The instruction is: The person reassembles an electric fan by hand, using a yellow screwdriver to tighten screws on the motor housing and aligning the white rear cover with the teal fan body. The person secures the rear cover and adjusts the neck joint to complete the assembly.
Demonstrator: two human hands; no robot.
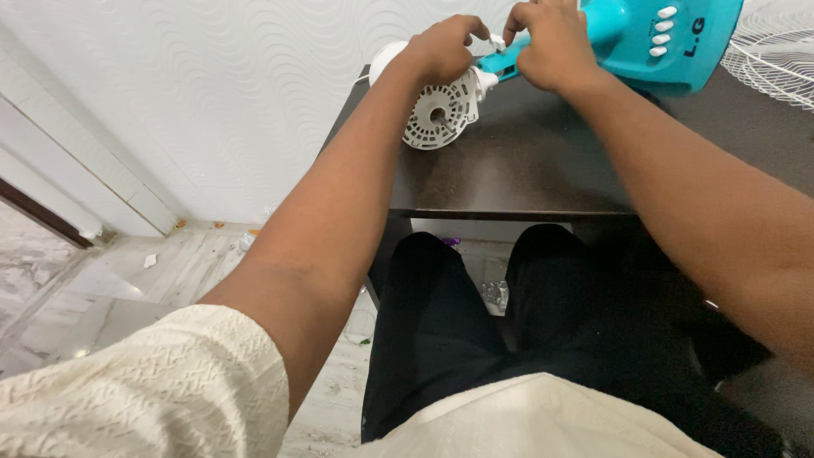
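A white fan motor housing (439, 110) with a ribbed round face and a centre shaft lies on its side on the dark table (526, 174). My left hand (441, 47) rests on top of it, fingers pinching a small white part. My right hand (551, 42) is closed around the turquoise neck (500, 61) that joins the motor to the turquoise fan base (670, 42) with white buttons. What sits between the fingertips is too small to make out.
A white wire fan guard (776, 55) lies at the table's far right. A white textured wall stands to the left. My black-trousered legs are under the table's front edge, with small litter on the marble floor (170, 271).
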